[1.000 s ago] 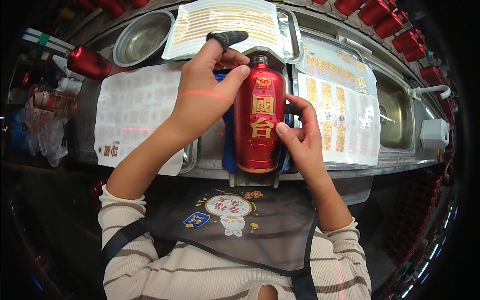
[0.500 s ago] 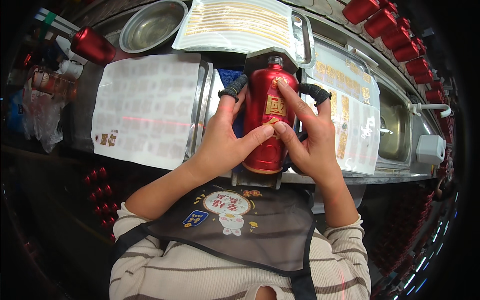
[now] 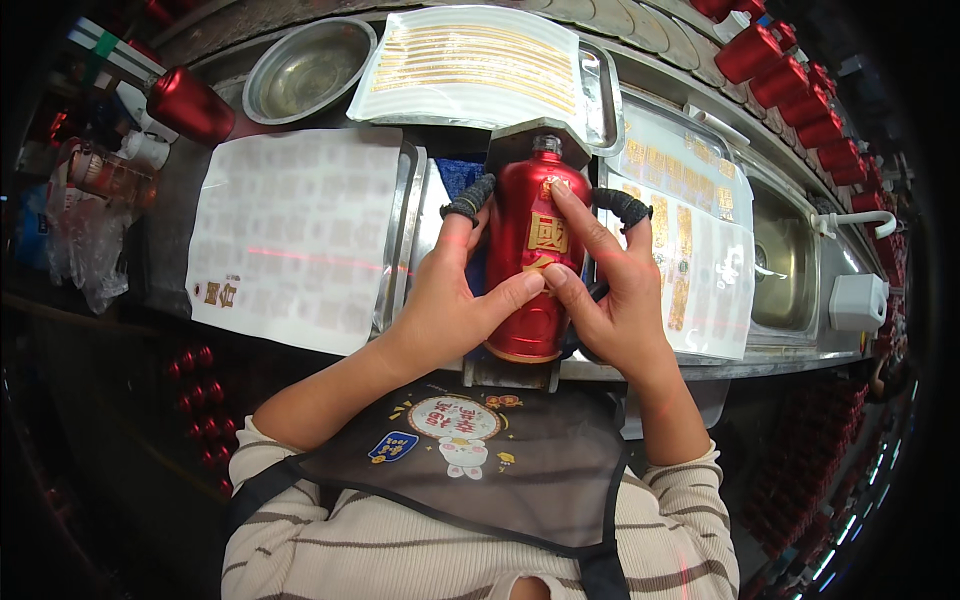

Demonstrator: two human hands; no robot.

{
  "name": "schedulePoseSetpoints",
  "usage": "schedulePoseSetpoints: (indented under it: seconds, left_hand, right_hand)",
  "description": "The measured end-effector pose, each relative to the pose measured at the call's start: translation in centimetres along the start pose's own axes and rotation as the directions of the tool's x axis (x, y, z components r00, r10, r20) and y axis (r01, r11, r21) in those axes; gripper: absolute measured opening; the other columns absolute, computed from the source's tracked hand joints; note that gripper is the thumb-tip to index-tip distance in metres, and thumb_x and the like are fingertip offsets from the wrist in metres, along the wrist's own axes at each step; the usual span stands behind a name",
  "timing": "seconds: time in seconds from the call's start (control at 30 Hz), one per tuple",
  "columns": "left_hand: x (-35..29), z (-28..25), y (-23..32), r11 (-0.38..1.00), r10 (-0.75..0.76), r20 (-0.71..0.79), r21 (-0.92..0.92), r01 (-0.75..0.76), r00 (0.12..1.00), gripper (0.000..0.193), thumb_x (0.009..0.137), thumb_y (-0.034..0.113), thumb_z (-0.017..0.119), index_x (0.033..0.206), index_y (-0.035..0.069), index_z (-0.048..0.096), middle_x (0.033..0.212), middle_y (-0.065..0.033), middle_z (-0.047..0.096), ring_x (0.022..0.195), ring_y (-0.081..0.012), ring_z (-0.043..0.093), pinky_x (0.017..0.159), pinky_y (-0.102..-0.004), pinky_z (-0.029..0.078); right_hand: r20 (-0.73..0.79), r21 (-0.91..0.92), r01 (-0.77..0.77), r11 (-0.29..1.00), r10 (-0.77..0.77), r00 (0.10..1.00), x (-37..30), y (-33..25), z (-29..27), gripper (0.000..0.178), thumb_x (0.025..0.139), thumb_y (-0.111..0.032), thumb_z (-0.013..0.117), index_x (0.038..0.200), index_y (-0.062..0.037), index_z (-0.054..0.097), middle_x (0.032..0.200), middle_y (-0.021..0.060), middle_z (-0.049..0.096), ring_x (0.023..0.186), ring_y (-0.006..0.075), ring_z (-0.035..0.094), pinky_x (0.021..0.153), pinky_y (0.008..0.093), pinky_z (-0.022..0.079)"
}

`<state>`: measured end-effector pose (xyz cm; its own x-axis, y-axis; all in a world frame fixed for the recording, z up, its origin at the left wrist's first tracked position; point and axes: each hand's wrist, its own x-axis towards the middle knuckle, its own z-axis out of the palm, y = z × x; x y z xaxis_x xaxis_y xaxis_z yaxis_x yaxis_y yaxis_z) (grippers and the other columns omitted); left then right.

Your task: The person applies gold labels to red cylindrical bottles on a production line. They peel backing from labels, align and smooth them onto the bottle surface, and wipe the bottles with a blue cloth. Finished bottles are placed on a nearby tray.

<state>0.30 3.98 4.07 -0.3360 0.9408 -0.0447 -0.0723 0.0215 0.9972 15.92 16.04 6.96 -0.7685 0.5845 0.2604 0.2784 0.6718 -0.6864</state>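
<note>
A glossy red bottle (image 3: 515, 215) with a clear cap and gold character decals (image 3: 548, 233) down its front lies on a metal holder (image 3: 510, 374) before me. My left hand (image 3: 445, 285) grips the bottle's left side, its thumb pressed on the lowest decal. From the right, my right hand (image 3: 622, 290) holds the bottle too. Its index finger rests on the small upper decal, and its thumb meets the left thumb at the lowest one. Dark ribbed covers wrap one finger of each hand. The other fingertips are partly hidden behind the bottle.
A white decal sheet (image 3: 290, 220) lies on a tray at left, with a steel bowl (image 3: 310, 75) behind it. Gold strips cover a far sheet (image 3: 470, 65). At right are more decal sheets (image 3: 705, 290), a sink (image 3: 783, 260) and a white jug (image 3: 858, 302).
The whole view has shifted slightly, so the bench and bottle sit a little lower in it. Both hands keep nearly the same hold on the bottle and decals.
</note>
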Motion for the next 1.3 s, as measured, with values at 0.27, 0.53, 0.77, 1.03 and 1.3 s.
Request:
schedulePoseSetpoints:
  seconds: [0.27,0.53,0.77,1.03,1.3]
  left_hand:
    - [-0.1,0.2,-0.3,0.996,0.085,-0.065,0.047,-0.082,0.994,0.083,0.087,0.021,0.078,0.146,-0.009,0.028,0.144,-0.0263,0.048,0.135,-0.0275,0.048,0.111,-0.0380,0.039]
    - [0.1,0.2,-0.3,0.998,0.064,-0.050,-0.019,-0.065,0.997,0.085,0.087,0.019,0.078,0.148,-0.007,0.026,0.148,-0.0249,0.043,0.138,-0.0271,0.043,0.113,-0.0379,0.037]
    - [0.0,0.2,0.0,0.999,0.053,-0.048,0.000,-0.053,0.997,0.087,0.086,0.020,0.079,0.149,-0.007,0.025,0.147,-0.0256,0.044,0.137,-0.0277,0.045,0.113,-0.0382,0.037]
    - [0.3,-0.1,-0.3,0.998,0.050,-0.048,-0.030,-0.051,0.998,0.083,0.087,0.021,0.079,0.145,-0.009,0.028,0.147,-0.0278,0.043,0.139,-0.0296,0.043,0.114,-0.0393,0.036]
    - [2.9,-0.1,0.9,0.974,0.000,-0.095,-0.225,-0.021,0.995,0.045,0.091,0.015,0.074,0.115,-0.002,0.041,0.141,-0.0257,0.051,0.129,-0.0236,0.052,0.110,-0.0378,0.042]
  right_hand:
    - [-0.009,-0.018,0.042,0.999,-0.042,0.999,0.2,0.0,-0.1,0.059,0.084,-0.028,0.076,0.141,-0.0207,0.059,0.125,0.0248,0.059,0.114,0.0399,0.055,0.094,0.0424,0.050]
    - [0.025,-0.006,-0.027,1.000,0.028,0.999,0.4,-0.1,-0.3,0.058,0.084,-0.027,0.076,0.140,-0.0206,0.060,0.125,0.0257,0.058,0.113,0.0407,0.056,0.094,0.0422,0.049]
    - [0.000,0.005,0.006,1.000,-0.006,1.000,0.3,0.2,-0.1,0.058,0.084,-0.027,0.076,0.140,-0.0207,0.060,0.126,0.0260,0.058,0.114,0.0410,0.055,0.096,0.0421,0.048]
    - [0.031,0.031,-0.065,0.997,0.065,0.997,0.4,-0.4,-0.7,0.062,0.086,-0.025,0.074,0.145,-0.0187,0.054,0.119,0.0225,0.059,0.097,0.0320,0.060,0.085,0.0364,0.051]
    - [-0.044,0.660,-0.272,0.700,0.397,0.917,1.1,1.1,1.1,0.047,0.092,-0.016,0.070,0.134,-0.0046,0.054,0.111,0.0102,0.057,0.063,0.0047,0.054,0.059,0.0187,0.045]
